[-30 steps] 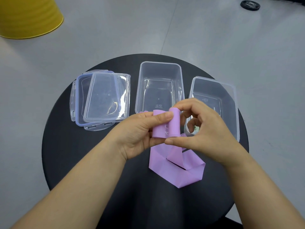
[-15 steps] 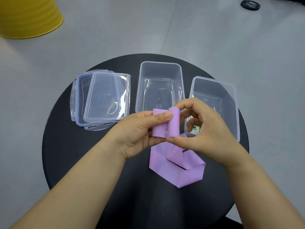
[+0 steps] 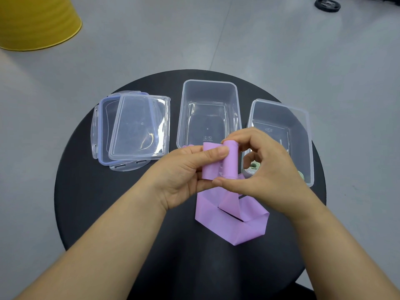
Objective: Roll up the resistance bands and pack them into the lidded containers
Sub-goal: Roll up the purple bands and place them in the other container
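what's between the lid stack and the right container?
Head view: the empty middle container, lid off, sits between the lid stack and the right container.

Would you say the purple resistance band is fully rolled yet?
Partly: the purple resistance band is rolled at one end, between left hand and right hand; its rest lies folded on the table.

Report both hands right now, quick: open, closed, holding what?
Left hand: closed, pinching the purple resistance band beside its rolled end.
Right hand: closed, gripping the band's rolled end between thumb and fingers.
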The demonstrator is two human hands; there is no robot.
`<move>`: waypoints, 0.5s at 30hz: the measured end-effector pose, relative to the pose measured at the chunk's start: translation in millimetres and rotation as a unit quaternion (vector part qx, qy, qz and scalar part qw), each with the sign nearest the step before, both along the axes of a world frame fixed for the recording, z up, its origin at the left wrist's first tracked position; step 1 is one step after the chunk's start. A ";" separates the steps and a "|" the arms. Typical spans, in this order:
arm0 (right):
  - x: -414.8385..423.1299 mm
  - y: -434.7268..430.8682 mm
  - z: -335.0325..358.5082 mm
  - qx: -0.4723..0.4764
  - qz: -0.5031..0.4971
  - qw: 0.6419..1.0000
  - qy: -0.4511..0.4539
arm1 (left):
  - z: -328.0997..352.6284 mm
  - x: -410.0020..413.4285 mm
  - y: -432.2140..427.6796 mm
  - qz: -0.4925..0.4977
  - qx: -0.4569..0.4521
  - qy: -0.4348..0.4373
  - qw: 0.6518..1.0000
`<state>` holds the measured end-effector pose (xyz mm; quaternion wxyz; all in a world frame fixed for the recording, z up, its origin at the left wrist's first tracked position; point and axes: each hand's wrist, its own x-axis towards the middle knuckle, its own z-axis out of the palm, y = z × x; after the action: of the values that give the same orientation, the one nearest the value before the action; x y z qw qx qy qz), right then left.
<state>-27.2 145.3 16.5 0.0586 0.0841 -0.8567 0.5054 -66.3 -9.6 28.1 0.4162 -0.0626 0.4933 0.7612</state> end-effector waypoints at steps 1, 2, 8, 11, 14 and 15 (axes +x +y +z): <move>-0.2 -0.2 -0.1 0.002 -0.001 1.000 0.001 | -0.5 -0.1 0.2 0.001 -0.002 0.001 1.000; -0.4 -0.3 -0.3 0.003 -0.001 1.000 0.000 | -1.0 -0.2 0.0 0.003 -0.002 0.000 1.000; 0.3 -0.5 2.0 -0.016 0.026 0.998 -0.056 | -5.0 -4.7 -3.7 0.032 -0.016 -0.004 0.999; -0.1 0.2 2.1 -0.011 0.016 0.999 -0.026 | -5.4 -5.1 -4.4 0.028 -0.034 0.004 0.999; -0.2 1.7 3.0 -0.010 0.001 1.000 -0.011 | -5.2 -4.6 -3.4 0.018 -0.044 0.004 0.999; -0.2 2.3 3.0 -0.010 -0.004 1.000 -0.009 | -5.0 -4.7 -3.0 0.020 -0.046 0.003 0.999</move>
<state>-27.4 147.6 19.5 0.0540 0.0758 -0.8524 0.5146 -71.0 -12.7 23.1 0.3961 -0.0890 0.5282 0.7458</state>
